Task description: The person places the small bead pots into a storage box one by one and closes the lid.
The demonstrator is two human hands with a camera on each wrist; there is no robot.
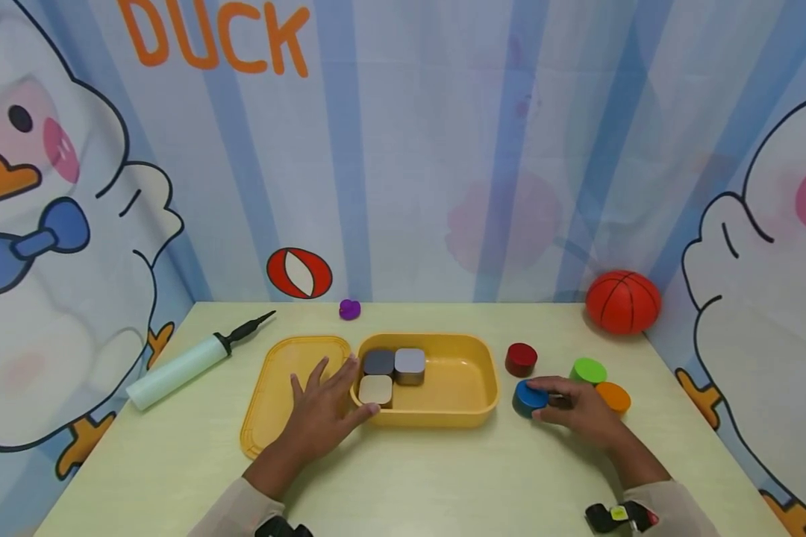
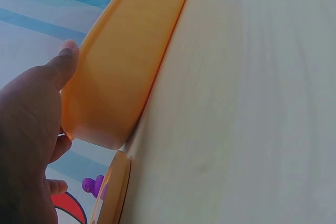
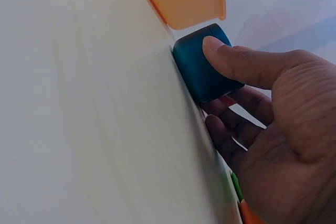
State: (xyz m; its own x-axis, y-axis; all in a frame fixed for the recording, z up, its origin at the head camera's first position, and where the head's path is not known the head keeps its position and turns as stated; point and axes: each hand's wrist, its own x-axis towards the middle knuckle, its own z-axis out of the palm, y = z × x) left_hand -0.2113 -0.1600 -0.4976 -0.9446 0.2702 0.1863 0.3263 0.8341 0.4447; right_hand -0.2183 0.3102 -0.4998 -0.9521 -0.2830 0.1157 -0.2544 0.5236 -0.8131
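A yellow rectangular box [image 1: 460,373] stands on the table, holding a dark grey block [image 1: 379,362], a light grey block [image 1: 410,365] and a beige block [image 1: 375,391] in its left part. My left hand [image 1: 319,418] rests at the box's left end, fingers spread, the thumb at the front rim; in the left wrist view the thumb touches the box wall [image 2: 115,72]. My right hand [image 1: 580,412] pinches a blue round block [image 1: 530,400] right of the box. In the right wrist view the thumb lies across this block [image 3: 197,69], which is at the tabletop.
A yellow lid [image 1: 269,395] lies left of the box, partly behind my left hand. Red [image 1: 521,359], green [image 1: 588,370] and orange [image 1: 614,398] round blocks are at the right. Farther out are a balloon pump [image 1: 181,371], a purple toy duck [image 1: 350,309] and a red ball [image 1: 623,302].
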